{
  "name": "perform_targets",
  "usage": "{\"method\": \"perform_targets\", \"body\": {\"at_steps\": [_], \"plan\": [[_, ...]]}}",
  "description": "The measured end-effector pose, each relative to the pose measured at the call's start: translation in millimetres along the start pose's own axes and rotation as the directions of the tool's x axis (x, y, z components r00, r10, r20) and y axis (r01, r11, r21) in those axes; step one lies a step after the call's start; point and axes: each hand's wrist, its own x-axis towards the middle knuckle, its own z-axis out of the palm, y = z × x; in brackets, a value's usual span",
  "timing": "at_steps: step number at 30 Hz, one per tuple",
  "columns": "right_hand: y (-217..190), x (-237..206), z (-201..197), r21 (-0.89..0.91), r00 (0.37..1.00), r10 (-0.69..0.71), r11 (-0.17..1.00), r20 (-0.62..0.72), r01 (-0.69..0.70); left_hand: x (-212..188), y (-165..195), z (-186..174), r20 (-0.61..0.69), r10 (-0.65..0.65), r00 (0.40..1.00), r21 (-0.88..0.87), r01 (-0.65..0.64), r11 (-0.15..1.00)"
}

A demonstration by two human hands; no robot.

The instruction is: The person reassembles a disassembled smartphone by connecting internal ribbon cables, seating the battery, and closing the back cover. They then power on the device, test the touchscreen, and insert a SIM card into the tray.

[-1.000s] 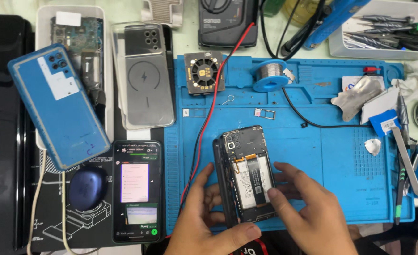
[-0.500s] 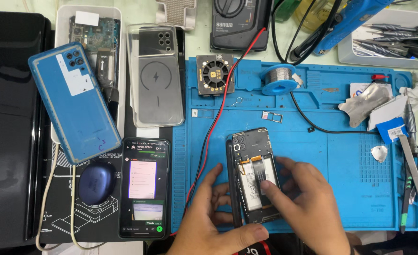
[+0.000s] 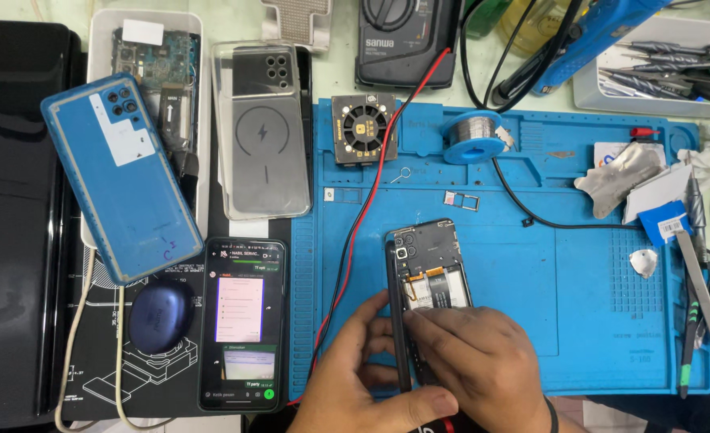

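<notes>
An opened black phone [image 3: 424, 265] with its back cover off lies on the blue work mat [image 3: 595, 281], camera end pointing away from me. My left hand [image 3: 359, 377] grips its left edge, thumb along the side. My right hand [image 3: 475, 361] lies over the lower half of the phone's inside, fingers pressing on the battery area. The lower part of the phone is hidden under my hands.
Left of the mat lie a lit phone [image 3: 241, 321], a blue back cover [image 3: 121, 176], a clear case [image 3: 262, 132], a dark blue earbud case [image 3: 161, 317] and a white tray [image 3: 98, 48]. A red wire [image 3: 363, 208], small fan [image 3: 360, 128], solder spool [image 3: 473, 132] and tools [image 3: 695, 265] lie around.
The view has shifted a little. My right hand has slid further over the phone's lower half and my left hand has closed on its left edge.
</notes>
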Motion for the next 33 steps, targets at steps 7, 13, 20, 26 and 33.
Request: {"method": "perform_targets", "body": {"at_steps": [7, 13, 20, 26, 33], "plan": [[2.8, 6.3, -2.5, 0.038, 0.997, -0.076, 0.996, 0.024, 0.075, 0.9, 2.8, -0.9, -0.005, -0.031, 1.000, 0.017, 0.031, 0.999], [5.3, 8.2, -3.3, 0.035, 0.994, -0.096, 0.995, 0.052, 0.094, 1.8, 5.6, -4.0, -0.010, -0.052, 0.999, 0.078, 0.053, 0.996], [5.5, 9.0, -1.2, 0.099, 0.997, -0.072, 0.993, 0.013, 0.071, 1.1, 2.6, -5.1, 0.003, -0.040, 0.999, 0.121, 0.039, 0.992], [5.8, 8.3, 2.4, 0.100, 0.999, -0.047, 0.994, -0.020, 0.049, 2.2, 2.8, -5.0, 0.009, -0.046, 0.999, 0.102, 0.045, 0.994], [8.7, 8.5, -1.7, 0.081, 0.996, -0.079, 0.994, 0.042, 0.075, 0.9, 4.8, -6.9, 0.045, -0.043, 0.998, 0.137, 0.036, 0.990]]}}
